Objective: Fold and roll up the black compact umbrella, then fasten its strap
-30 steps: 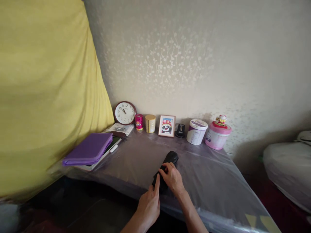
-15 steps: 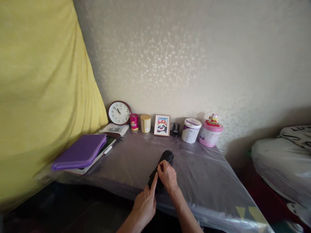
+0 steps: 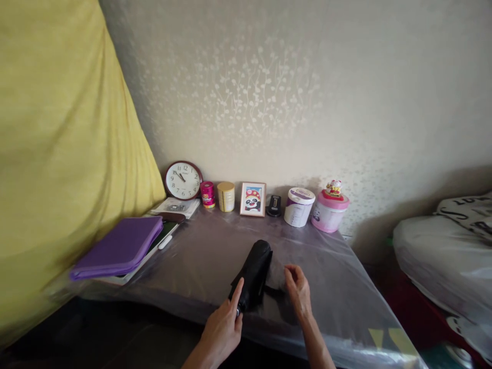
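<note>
A folded black umbrella (image 3: 253,272) lies on the table (image 3: 338,277), which is covered with clear plastic sheet. My left hand (image 3: 224,328) rests at the umbrella's near end, index finger stretched along it and the other fingers curled by the handle. My right hand (image 3: 298,291) sits just right of the umbrella, fingers bent in a pinch, apparently on a thin black strap that runs from the umbrella.
Along the wall stand a round clock (image 3: 183,180), a pink tin (image 3: 208,194), a yellow tin (image 3: 226,196), a panda picture frame (image 3: 252,199), a small black device (image 3: 274,205), a white tub (image 3: 299,207) and a pink container (image 3: 329,211). A purple case (image 3: 120,247) lies left. Yellow curtain (image 3: 57,154) hangs left; bedding (image 3: 442,261) right.
My right hand has come off the top of the umbrella and moved right, drawing the strap out. The umbrella now shows in full. The view shifted slightly.
</note>
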Available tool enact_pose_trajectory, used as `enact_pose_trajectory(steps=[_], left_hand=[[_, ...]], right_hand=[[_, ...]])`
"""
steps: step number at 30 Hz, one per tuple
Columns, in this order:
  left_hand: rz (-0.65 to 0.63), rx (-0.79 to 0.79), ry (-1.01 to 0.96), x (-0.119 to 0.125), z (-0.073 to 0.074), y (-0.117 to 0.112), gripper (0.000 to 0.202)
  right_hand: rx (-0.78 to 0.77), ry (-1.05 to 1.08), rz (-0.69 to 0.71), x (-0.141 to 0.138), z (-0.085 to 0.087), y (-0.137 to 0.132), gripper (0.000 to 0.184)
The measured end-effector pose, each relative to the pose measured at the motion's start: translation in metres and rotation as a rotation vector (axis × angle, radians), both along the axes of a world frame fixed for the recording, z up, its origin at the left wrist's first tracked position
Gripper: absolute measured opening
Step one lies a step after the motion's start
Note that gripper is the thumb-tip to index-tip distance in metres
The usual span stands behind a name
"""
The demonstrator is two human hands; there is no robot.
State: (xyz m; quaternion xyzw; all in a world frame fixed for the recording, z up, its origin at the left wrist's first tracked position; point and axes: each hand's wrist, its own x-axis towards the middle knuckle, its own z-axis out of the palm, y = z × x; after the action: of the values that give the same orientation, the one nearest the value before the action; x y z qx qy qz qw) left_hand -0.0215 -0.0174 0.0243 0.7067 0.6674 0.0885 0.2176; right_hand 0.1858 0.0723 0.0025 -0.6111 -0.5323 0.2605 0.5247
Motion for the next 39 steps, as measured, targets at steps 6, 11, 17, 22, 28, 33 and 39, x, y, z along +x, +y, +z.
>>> enact_pose_trajectory(steps=[6, 11, 17, 22, 28, 33, 39], left_hand=[[0.056, -0.058, -0.329, -0.009, -0.005, 0.004, 0.067], [0.194, -0.332, -0.862, -0.022, -0.006, 0.011, 0.069], [0.272, -0.383, -0.91, -0.045, -0.009, 0.017, 0.075], [0.246, 0.049, -0.19, -0.049, -0.005, 0.012, 0.059], [0.195, -0.024, 0.181, -0.028, 0.0, 0.016, 0.076], [0.21, -0.055, 0.052, -0.04, -0.005, 0.027, 0.08], [0.265, -0.164, -0.538, -0.054, 0.003, 0.036, 0.06]], right_hand=[[-0.004, 0.024, 0.07, -0.005, -0.007, 0.002, 0.042], [-0.035, 0.014, 0.093, 0.0, -0.011, 0.002, 0.04], [-0.039, -0.009, 0.121, 0.003, -0.016, 0.004, 0.035], [-0.058, -0.069, 0.14, 0.003, -0.019, 0.006, 0.033], [-0.055, -0.101, 0.154, 0.003, -0.02, 0.007, 0.032], [-0.026, -0.089, 0.149, 0.001, -0.027, 0.008, 0.033], [-0.034, 0.05, 0.133, 0.002, -0.025, 0.005, 0.034]])
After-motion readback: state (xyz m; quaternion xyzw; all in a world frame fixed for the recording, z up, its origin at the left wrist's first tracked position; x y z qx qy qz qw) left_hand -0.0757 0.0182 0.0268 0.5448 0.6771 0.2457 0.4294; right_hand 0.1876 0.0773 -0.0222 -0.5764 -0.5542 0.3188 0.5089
